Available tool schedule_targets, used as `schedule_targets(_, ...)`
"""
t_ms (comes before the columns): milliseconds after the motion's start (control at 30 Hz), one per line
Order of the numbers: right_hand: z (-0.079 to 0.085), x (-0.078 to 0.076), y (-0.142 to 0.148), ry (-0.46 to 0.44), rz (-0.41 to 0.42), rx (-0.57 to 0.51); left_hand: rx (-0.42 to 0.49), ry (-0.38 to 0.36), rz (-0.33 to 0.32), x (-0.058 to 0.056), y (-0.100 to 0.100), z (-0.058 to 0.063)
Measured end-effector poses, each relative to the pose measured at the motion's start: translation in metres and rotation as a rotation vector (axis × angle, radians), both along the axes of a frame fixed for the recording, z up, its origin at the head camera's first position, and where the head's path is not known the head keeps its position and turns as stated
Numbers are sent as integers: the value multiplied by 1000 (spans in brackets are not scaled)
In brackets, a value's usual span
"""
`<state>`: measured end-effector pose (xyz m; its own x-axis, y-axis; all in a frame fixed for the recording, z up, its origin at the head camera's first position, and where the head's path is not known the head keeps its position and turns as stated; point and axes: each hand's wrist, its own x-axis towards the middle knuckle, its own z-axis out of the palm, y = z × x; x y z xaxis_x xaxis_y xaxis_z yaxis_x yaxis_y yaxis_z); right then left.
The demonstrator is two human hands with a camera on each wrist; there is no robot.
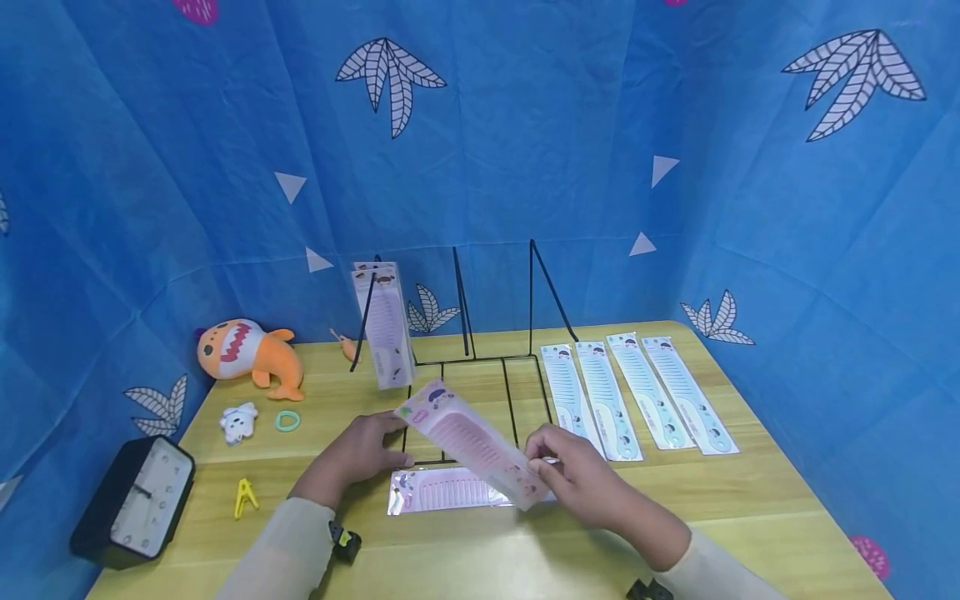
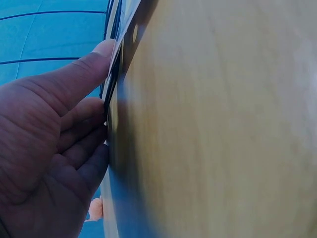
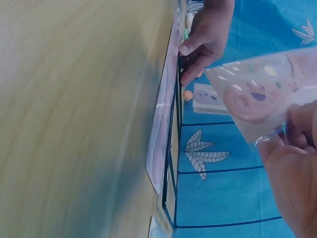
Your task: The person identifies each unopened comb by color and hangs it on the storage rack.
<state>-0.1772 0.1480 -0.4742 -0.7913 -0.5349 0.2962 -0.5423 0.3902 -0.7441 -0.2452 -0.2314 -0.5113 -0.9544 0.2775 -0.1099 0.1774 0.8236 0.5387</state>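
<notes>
My right hand (image 1: 573, 475) pinches one end of a pink comb in a clear packet (image 1: 472, 442). The packet slants up to the left over the front of a black wire rack (image 1: 510, 400). Beneath it, a second packaged pink comb (image 1: 442, 490) lies flat along the rack's front edge. At the rack's front left corner rests my left hand (image 1: 360, 454), thumb and fingertips touching the wire. Two or more packaged pink combs (image 1: 386, 333) stand upright in the rack's left slot. In the right wrist view the held packet (image 3: 260, 91) shows its printed end near the fingers.
Several packaged blue combs (image 1: 626, 396) lie side by side to the right of the rack. On the left are an orange shark plush (image 1: 255, 358), a white figure (image 1: 238, 422), a green hair tie (image 1: 287, 421), a yellow clip (image 1: 244, 497) and a black clock (image 1: 135, 500). Blue cloth (image 1: 495, 167) hangs behind.
</notes>
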Motion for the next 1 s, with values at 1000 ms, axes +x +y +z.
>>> schedule_targets(1000, -14, -3, -3, 23, -247, -139, -11, -23, -15, 0, 0, 3)
